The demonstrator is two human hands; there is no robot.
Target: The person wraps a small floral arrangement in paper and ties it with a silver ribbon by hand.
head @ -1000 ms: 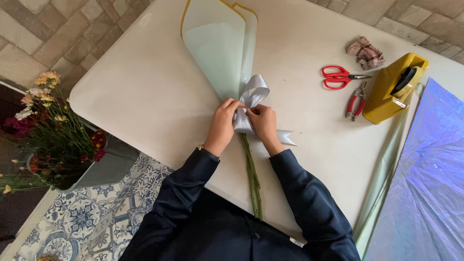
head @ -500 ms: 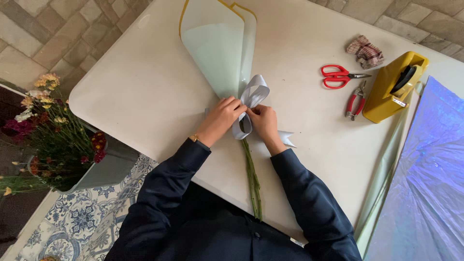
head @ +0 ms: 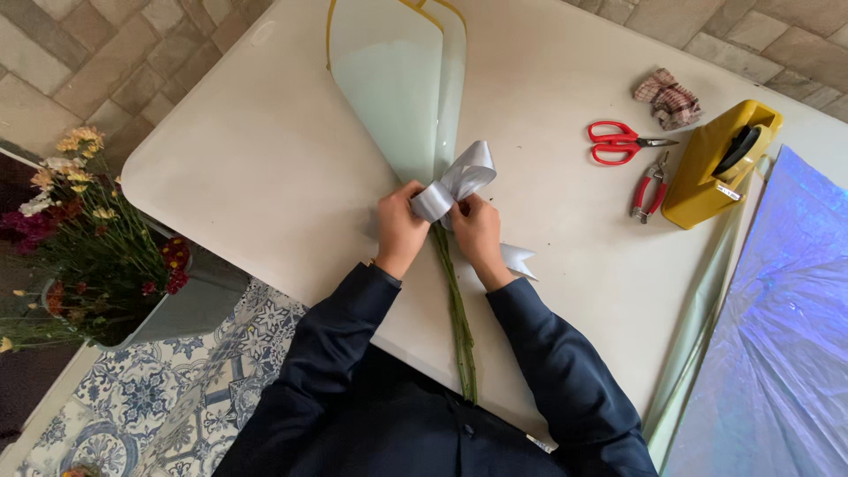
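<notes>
Ribbon bow (head: 455, 184): pale silver-grey, sits at the neck of the wrapped bouquet (head: 397, 88), mid-table. One loop stands up and right, a tail (head: 517, 259) trails out under the right wrist. Wrap looks done: pale green cone with yellow edge lies flat, mouth toward the far edge, green stems (head: 459, 327) run back to the near edge. Bow looks part-formed, not yet dressed; I judge the tying is in its late stage, with tightening and shaping left.

Left hand (head: 399, 225) and right hand (head: 477, 231) are close together, both pinched on the ribbon at the knot.

Versus half a second ago: the left hand has pulled in from a reach across the knot, and both hands now sit square on either side. Loop hardly changes.

Around: red scissors (head: 623, 141), red-handled pliers (head: 649, 187) and yellow tape dispenser (head: 717, 163) toward the right edge, checked cloth (head: 669, 97) behind them, iridescent film (head: 777, 336) off the right side, flower bucket (head: 88, 238) left of the table (head: 247, 168).
</notes>
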